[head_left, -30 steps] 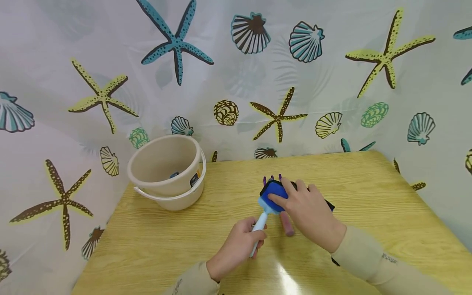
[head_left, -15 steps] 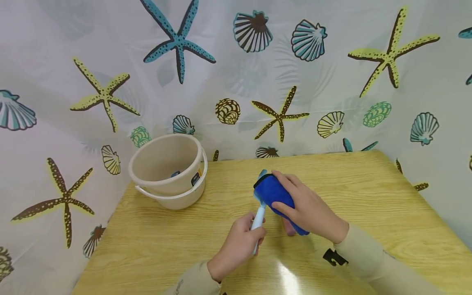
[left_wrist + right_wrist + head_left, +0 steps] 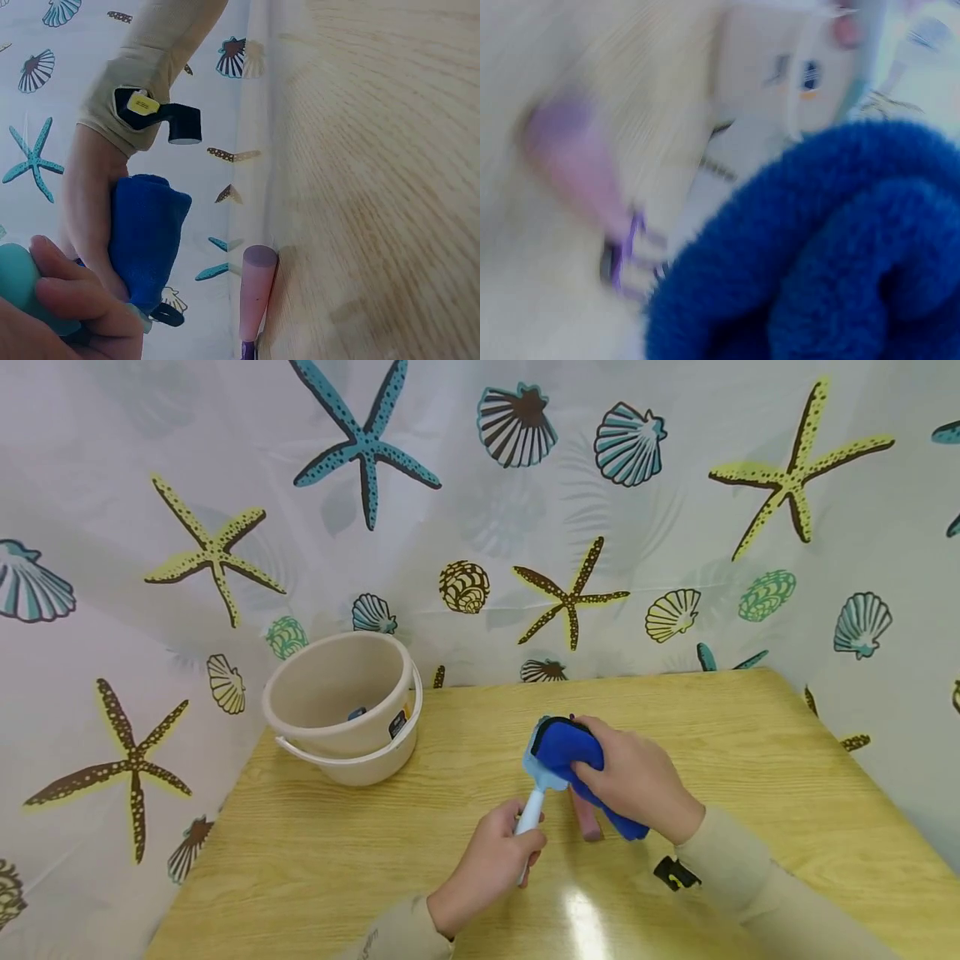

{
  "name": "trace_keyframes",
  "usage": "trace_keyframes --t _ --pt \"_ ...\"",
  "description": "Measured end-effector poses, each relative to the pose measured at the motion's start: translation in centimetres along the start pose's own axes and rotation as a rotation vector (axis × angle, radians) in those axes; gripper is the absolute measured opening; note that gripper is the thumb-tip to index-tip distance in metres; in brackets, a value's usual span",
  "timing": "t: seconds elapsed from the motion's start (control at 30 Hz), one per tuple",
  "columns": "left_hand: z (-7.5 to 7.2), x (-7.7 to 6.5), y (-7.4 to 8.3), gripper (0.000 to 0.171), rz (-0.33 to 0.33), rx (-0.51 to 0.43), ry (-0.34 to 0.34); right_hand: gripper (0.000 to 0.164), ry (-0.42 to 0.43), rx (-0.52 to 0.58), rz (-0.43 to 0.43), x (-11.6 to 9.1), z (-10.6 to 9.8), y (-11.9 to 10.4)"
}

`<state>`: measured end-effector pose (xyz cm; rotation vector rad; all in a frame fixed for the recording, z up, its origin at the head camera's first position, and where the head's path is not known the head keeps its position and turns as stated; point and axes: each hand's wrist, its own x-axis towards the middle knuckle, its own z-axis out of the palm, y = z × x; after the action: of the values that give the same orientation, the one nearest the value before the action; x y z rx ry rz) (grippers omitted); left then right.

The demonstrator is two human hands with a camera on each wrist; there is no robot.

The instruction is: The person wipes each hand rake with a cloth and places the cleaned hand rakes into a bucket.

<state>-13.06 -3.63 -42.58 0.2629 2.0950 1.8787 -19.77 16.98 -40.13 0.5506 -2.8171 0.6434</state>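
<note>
We see the light-blue tool [image 3: 529, 814] tilted above the middle stretch of the desk [image 3: 750, 752], between its left and right edges, its flat head pointing toward the far edge. The blue cloth [image 3: 566, 747], with a black border, lies against that head and covers much of it. The left hand [image 3: 491, 852] has its fingers curled round the tool's handle; the right hand [image 3: 637, 777] grips the cloth, thumb on the near side, and the cloth's loose end hangs toward the desk. Just beneath, we find a pink-handled rake [image 3: 586, 820] lying on the desk, its purple prongs showing in the right wrist view, blurred. On the right sleeve [image 3: 738, 864] we make out a black device [image 3: 677, 873] at the wrist. Near the desk's far left corner stands a beige bucket [image 3: 337, 739], its white handle lowered, with something blue [image 3: 357, 713] inside that we cannot identify. Behind the far edge we see a pale curtain [image 3: 480, 510] patterned with starfish and shells.
</note>
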Motion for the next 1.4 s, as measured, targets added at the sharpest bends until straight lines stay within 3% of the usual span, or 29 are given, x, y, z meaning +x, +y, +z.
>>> trace_keyframes --t 0.13,0.23,0.33,0.57,0.8,1.03,1.17,1.27,1.4 --pt "0.2 0.0 -0.1 0.013 -0.005 -0.02 -0.004 0.055 0.253 -0.231 -0.16 -0.1 0.5 0.2" --pt "0.2 0.0 0.0 0.013 -0.018 -0.034 -0.004 0.054 0.342 -0.309 -0.22 0.0 0.6 -0.2" --pt "0.2 -0.1 0.1 0.014 -0.034 -0.034 -0.004 0.058 0.339 -0.325 -0.267 0.1 0.4 -0.9" --pt "0.2 -0.4 0.4 0.014 -0.025 0.044 -0.02 0.067 0.22 -0.318 -0.374 -0.1 0.6 -2.3" --pt "0.7 -0.6 0.2 0.013 -0.051 0.042 -0.025 0.05 0.318 -0.444 -0.364 0.9 1.3 -0.8" --pt "0.4 -0.4 0.3 0.014 -0.076 -0.044 -0.01 0.059 0.456 -0.478 -0.421 1.2 0.7 -0.6" --pt "0.2 -0.4 0.3 0.013 -0.063 -0.049 -0.01 0.063 0.539 -0.422 -0.413 1.5 -0.4 -1.2" --pt "0.3 -0.5 0.1 0.012 -0.058 -0.029 -0.017 0.069 0.487 -0.335 -0.408 1.6 -1.0 -1.7" --pt "0.4 -0.8 0.3 0.012 -0.052 0.011 -0.017 0.077 0.322 -0.26 -0.411 1.4 -0.2 -2.1"
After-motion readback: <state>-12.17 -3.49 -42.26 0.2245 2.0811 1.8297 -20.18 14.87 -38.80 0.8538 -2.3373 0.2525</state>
